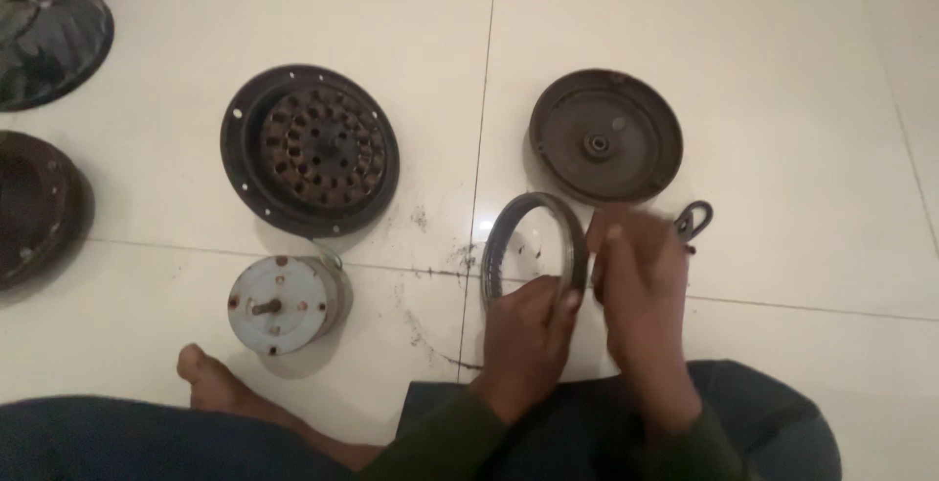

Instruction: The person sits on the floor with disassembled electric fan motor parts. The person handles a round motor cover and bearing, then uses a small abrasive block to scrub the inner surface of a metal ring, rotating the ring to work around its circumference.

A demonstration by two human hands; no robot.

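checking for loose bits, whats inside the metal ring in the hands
Through the metal ring only pale floor tile with dark specks shows. The left hand and right hand cover its lower right rim.

A dark round housing with a rusty slotted core [310, 148] lies at ten o'clock. A domed dark cover with a centre hub [605, 136] sits at one o'clock. A grey cylindrical motor [284, 303] rests at eight o'clock. Two dark round parts [39, 202] edge nine o'clock, on pale floor tiles [782, 70].
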